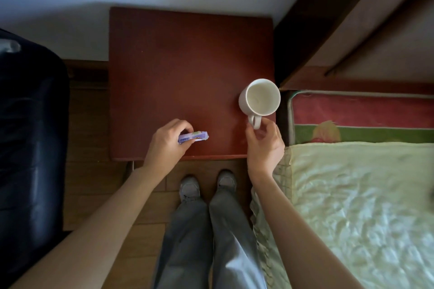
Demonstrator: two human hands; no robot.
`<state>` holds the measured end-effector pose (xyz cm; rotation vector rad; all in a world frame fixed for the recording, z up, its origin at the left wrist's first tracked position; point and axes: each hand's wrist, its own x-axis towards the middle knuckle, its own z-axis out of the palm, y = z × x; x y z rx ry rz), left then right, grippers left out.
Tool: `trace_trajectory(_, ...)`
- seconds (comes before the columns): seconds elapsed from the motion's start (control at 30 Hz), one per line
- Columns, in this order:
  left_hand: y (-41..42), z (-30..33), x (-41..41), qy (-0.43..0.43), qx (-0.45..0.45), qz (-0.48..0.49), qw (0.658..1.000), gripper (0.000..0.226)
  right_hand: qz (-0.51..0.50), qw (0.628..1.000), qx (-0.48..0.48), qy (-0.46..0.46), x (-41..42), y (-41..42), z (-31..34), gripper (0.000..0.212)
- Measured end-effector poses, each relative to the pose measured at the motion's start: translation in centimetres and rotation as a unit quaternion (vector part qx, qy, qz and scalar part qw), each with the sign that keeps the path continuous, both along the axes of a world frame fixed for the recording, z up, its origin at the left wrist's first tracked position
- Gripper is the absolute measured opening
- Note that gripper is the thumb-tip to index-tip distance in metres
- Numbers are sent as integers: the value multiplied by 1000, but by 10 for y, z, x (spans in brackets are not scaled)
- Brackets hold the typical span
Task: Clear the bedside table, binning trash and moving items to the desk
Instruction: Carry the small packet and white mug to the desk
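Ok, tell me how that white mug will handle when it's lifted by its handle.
The white mug looks ceramic, so probably rigid and breakable if knocked. It appears empty, so likely light with nothing to spill. The right hand holds only the small handle, so it may swing or tilt; its glazed surface could be slippery.

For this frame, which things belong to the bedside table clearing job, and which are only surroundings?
Part of the job:
- bedside table
- white mug, handle held by the right hand
- purple wrapper, gripped by the left hand

Just surroundings:
- bed
- dark chair
- wooden floor
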<state>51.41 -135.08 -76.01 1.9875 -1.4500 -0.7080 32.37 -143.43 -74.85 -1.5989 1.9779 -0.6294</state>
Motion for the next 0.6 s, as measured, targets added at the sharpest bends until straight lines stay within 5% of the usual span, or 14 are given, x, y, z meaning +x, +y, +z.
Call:
trace_trajectory(0.2,9,19,0,11,-15,27,999,19,-59,998,-32,-21,-4,-14,14,19)
trace_trajectory(0.6,30,131,4,31,-45,121,991,24,83,995,-53,12,-18,-14,108,14)
